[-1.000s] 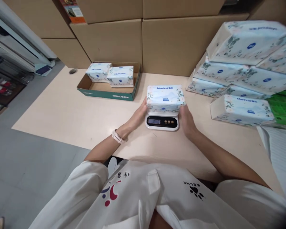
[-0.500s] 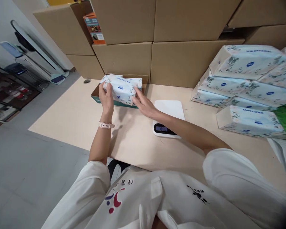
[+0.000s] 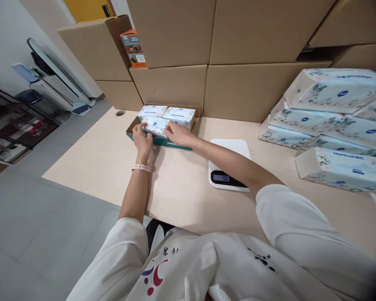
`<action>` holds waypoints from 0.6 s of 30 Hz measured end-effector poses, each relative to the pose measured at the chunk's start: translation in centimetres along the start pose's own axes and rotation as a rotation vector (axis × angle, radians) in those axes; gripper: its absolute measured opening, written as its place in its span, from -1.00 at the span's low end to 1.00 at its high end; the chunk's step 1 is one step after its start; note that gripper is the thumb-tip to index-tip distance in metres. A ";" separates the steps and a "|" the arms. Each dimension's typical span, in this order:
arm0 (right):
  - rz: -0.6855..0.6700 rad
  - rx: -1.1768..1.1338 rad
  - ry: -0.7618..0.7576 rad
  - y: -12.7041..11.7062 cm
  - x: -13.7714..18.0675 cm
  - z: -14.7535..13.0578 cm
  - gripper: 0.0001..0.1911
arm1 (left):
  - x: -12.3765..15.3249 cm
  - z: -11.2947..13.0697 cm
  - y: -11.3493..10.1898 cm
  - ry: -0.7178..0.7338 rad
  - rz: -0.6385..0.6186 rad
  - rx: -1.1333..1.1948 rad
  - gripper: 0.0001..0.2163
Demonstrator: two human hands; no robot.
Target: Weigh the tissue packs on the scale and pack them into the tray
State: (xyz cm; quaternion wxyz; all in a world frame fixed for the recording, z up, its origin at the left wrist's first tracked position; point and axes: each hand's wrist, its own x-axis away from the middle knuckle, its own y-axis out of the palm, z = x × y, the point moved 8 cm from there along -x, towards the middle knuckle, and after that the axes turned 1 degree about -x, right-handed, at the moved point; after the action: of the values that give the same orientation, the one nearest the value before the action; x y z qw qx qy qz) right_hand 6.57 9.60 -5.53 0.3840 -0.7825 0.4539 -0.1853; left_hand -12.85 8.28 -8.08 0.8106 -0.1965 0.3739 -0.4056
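A soft pack of tissues (image 3: 156, 125), white and pale blue with a leaf print, sits in the front left of a shallow green-fronted cardboard box (image 3: 163, 142). My left hand (image 3: 143, 141) is closed around the pack's left end, thumb at the front. At its right end my right hand (image 3: 179, 133) grips the pack with bent fingers. Behind it in the box lie two like packs, one at the back left (image 3: 152, 111) and one at the back right (image 3: 181, 113). My right hand partly covers the box's front right.
A white digital scale (image 3: 230, 146) reading 0.0 lies under my right forearm. Several tissue packs (image 3: 335, 90) are stacked on the right, with a single pack (image 3: 344, 167) before them. Large cardboard boxes (image 3: 172, 85) wall off the table's back; an orange box (image 3: 134, 48) stands among them.
Both hands have lowered the tissue pack from above the box into its front left. The scale's display has gone from about 104.0 to 0.0. The view has shifted slightly.
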 end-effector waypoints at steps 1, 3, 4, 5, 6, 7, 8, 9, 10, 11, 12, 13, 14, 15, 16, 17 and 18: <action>-0.001 0.020 0.001 0.0 -0.5 -0.3 -0.65 | 0.2 0.1 -0.2 -0.008 0.029 -0.007 -0.53; -0.003 0.052 -0.003 0.1 -1.4 -0.8 -0.72 | 0.6 0.3 -0.8 -0.022 0.090 -0.010 -0.58; -0.003 0.060 -0.009 0.2 -1.6 -1.0 -0.75 | 0.8 0.3 -1.1 -0.039 0.117 -0.016 -0.63; -0.002 0.066 -0.017 0.3 -1.8 -1.1 -0.78 | 0.8 0.2 -1.5 -0.066 0.143 -0.026 -0.70; -0.002 0.071 -0.023 0.5 -1.9 -1.1 -0.79 | 0.9 0.1 -1.9 -0.101 0.170 -0.039 -0.78; -0.002 0.072 -0.031 0.6 -2.0 -1.0 -0.80 | 0.9 -0.1 -2.3 -0.139 0.195 -0.056 -0.84; -0.002 0.066 -0.038 0.7 -2.0 -0.9 -0.77 | 0.9 -0.3 -2.7 -0.169 0.217 -0.073 -0.88; 0.001 0.055 -0.045 0.8 -2.1 -0.8 -0.70 | 1.0 -0.4 -3.0 -0.187 0.233 -0.088 -0.89; 0.008 0.041 -0.051 0.8 -2.1 -0.7 -0.58 | 1.0 -0.5 -3.2 -0.194 0.241 -0.101 -0.88; 0.015 0.023 -0.053 0.8 -2.2 -0.5 -0.43 | 1.1 -0.5 -3.3 -0.196 0.239 -0.110 -0.85; 0.014 0.004 -0.050 0.8 -2.2 -0.3 -0.28 | 1.2 -0.7 -3.3 -0.200 0.234 -0.112 -0.84; 0.003 -0.017 -0.045 0.9 -2.3 -0.1 -0.17 | 1.3 -0.9 -3.3 -0.206 0.226 -0.103 -0.85; -0.016 -0.036 -0.038 1.1 -2.4 0.1 -0.09 | 1.5 -1.1 -3.2 -0.209 0.219 -0.083 -0.89; -0.029 -0.051 -0.033 1.2 -2.4 0.2 -0.06 | 1.6 -1.2 -3.1 -0.206 0.215 -0.053 -0.95; -0.033 -0.057 -0.034 1.3 -2.4 0.3 -0.07 | 1.7 -1.3 -3.0 -0.196 0.215 -0.021 -0.95; -0.019 -0.047 -0.046 1.4 -2.3 0.2 -0.13 | 1.7 -1.4 -3.0 -0.183 0.216 0.010 -0.86; 0.006 -0.020 -0.073 1.4 -2.3 -0.1 -0.24 | 1.8 -1.4 -2.8 -0.171 0.216 0.032 -0.78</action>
State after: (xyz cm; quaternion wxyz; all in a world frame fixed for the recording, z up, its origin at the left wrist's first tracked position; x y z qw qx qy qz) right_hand 4.55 11.10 -6.42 0.3931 -0.7911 0.4438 -0.1507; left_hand -14.67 5.14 -8.05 0.8814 -0.1760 0.3161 -0.3036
